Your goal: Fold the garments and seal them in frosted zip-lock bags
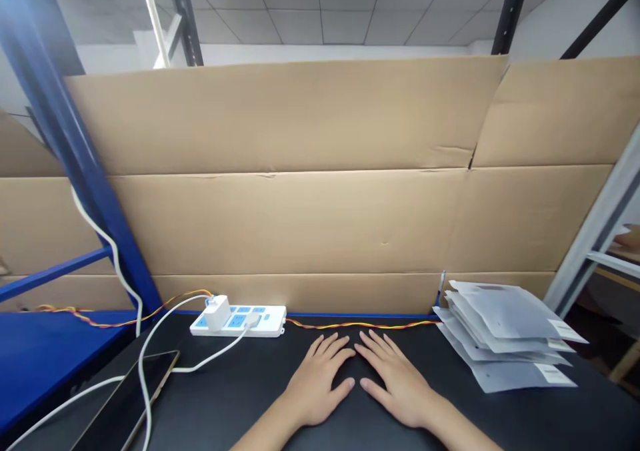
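Note:
My left hand (320,383) lies palm down on the black tabletop (245,387), fingers stretched forward and thumb apart. Beside it my right hand (396,381) rests flat in the same way, angled inward. The fingertips of the two hands come close to each other, and neither holds anything. Ahead and to the left of my left hand sits a white power strip (277,317) with blue sockets. To the right of my right hand is a stack of translucent flat packets (505,324) with white labels.
A dark phone or tablet (127,404) lies at the left, with white cables (143,371) across it. A plug adapter (218,313) sits in the strip. Twisted red-yellow wires (360,325) run along the back, before a cardboard wall (300,224). A blue post (95,164) stands left.

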Demonstrator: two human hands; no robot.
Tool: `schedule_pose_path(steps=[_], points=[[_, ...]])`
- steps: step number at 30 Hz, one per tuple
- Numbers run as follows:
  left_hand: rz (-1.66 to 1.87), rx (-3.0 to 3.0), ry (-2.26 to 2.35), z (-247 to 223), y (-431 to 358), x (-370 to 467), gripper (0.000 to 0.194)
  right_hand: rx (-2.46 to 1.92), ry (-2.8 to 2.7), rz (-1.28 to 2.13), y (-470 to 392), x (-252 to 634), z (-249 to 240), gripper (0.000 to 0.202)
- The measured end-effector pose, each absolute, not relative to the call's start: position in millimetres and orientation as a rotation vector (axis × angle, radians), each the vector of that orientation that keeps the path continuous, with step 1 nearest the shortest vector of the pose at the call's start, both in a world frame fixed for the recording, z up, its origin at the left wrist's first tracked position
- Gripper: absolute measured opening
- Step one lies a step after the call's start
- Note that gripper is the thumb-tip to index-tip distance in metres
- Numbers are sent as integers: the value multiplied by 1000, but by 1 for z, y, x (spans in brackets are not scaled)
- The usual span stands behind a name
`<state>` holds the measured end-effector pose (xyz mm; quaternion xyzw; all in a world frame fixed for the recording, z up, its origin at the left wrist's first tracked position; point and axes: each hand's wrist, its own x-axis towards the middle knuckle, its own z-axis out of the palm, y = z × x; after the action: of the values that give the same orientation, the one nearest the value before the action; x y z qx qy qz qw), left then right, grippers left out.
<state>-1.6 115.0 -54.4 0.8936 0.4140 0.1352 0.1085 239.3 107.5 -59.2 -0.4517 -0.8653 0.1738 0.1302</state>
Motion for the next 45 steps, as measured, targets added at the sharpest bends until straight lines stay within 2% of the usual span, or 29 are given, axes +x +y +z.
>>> schedule_pose_path(steps=[45], points=[[423, 2618, 1213, -56, 116, -3, 43, -1310, -2490, 519, 106, 238, -56, 63]])
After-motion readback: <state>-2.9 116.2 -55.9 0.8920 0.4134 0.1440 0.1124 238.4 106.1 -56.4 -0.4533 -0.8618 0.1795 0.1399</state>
